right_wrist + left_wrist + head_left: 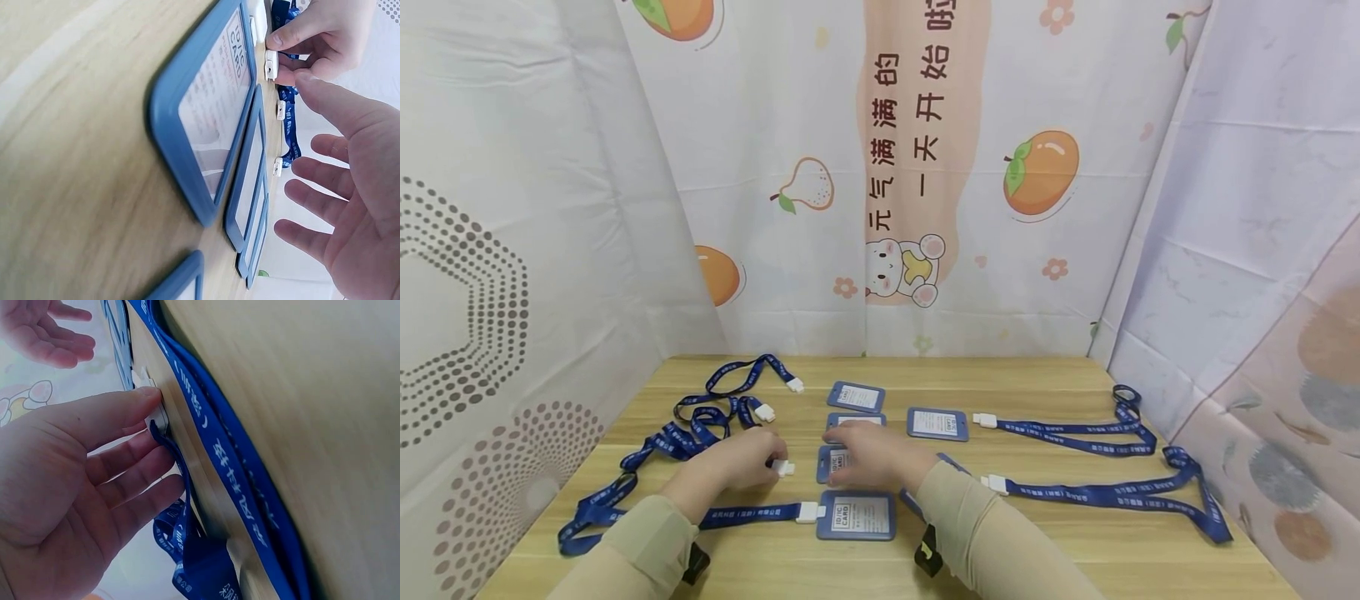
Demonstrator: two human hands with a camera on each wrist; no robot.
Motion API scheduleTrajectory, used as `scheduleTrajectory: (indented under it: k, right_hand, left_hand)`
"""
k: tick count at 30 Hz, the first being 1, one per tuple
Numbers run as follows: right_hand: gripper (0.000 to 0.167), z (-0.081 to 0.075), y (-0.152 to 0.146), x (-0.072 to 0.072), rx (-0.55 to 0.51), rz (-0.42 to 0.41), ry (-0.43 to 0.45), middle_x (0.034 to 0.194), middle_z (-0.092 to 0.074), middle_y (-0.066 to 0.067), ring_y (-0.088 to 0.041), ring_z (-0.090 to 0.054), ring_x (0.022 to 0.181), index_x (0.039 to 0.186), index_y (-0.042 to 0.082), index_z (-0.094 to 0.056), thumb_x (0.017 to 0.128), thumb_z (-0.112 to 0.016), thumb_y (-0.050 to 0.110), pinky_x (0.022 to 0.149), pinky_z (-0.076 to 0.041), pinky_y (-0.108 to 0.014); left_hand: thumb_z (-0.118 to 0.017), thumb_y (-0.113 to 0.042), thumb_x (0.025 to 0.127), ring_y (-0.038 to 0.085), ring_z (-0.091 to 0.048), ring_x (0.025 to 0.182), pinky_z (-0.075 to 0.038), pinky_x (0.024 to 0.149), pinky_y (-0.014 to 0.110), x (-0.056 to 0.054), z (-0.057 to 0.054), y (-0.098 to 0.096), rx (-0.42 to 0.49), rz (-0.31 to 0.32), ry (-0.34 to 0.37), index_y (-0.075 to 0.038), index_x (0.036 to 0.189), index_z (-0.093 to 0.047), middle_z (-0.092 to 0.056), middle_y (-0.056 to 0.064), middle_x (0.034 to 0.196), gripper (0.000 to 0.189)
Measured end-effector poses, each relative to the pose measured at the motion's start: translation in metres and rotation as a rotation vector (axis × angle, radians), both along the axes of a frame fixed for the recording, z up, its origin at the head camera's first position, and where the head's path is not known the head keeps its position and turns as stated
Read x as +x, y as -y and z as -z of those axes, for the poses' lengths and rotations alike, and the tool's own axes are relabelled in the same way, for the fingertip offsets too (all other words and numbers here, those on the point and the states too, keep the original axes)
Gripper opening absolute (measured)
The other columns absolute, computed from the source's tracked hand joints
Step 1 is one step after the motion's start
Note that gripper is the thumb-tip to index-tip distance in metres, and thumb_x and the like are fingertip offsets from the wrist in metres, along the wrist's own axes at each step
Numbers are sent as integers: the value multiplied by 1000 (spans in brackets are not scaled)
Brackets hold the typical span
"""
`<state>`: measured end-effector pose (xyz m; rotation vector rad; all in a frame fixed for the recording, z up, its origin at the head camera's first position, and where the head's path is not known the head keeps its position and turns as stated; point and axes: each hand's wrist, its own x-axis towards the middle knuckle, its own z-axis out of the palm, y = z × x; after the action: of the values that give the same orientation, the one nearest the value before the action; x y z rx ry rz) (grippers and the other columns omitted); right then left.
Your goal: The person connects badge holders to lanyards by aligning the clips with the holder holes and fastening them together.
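My left hand [751,460] pinches the white plastic clip [784,468] of a blue lanyard between thumb and fingers; its printed strap [181,469] trails below the fingers in the left wrist view. My right hand [874,454] reaches over a blue ID card holder [824,468] and partly covers it. In the right wrist view, the right hand [369,181] has its fingers extended and spread, with nothing held, and its thumb is close to the left hand's clip [270,65]. Nearer me lies another card holder [856,533], joined to a lanyard's white clip [807,512].
More card holders lie farther back, one at the top [857,397] and one right of centre [937,423]. Several lanyards [700,421] lie looped at the left. Two more stretch out at the right, an upper [1097,429] and a lower one [1097,495]. Printed curtains [760,100] surround the table.
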<state>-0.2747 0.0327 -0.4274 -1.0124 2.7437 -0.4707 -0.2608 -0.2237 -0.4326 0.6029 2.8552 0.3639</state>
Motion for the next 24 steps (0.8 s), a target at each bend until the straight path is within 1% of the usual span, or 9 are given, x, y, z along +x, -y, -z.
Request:
scheduleTrajectory:
  k: [7,12,15,20,24]
  right_hand:
    - [69,-3,-2,-4,-19,-11,-25,150,-52,3,-20,-48,137,146,23,-55,86,-78,49,111,-41,-42]
    - [69,-5,-5,-8,-22,-11,-24,148,-54,3,-20,-50,136,146,20,-56,87,-78,48,111,-42,-42]
    - [68,-7,-8,-9,-21,-15,-27,148,-55,3,-21,-50,136,147,19,-55,89,-77,47,110,-43,-43]
    - [68,-10,-15,-10,-27,-18,-44,148,-54,3,-22,-50,137,146,20,-55,88,-78,47,110,-42,-44]
    - [69,-14,-21,-10,-24,-9,-57,149,-53,0,-22,-49,137,147,18,-55,89,-76,49,111,-42,-44]
  left_hand:
    - [-81,-15,87,12,-57,86,-53,86,40,-1,-2,-4,15,-16,15,-16,98,-75,-63,-8,93,13]
    - [-81,-15,87,12,-57,84,-54,86,39,-1,-3,-6,20,-18,15,-16,98,-75,-64,-8,93,13]
    - [-81,-15,87,13,-60,88,-54,89,41,-1,-4,-8,16,-20,16,-17,101,-76,-65,-7,95,15]
    - [-79,-15,89,18,-64,99,-53,95,45,-1,-4,-11,19,-24,18,-15,109,-75,-69,-5,104,20]
    - [-79,-14,89,17,-64,99,-53,94,44,0,-3,-14,17,-20,12,-15,108,-76,-68,-5,103,19]
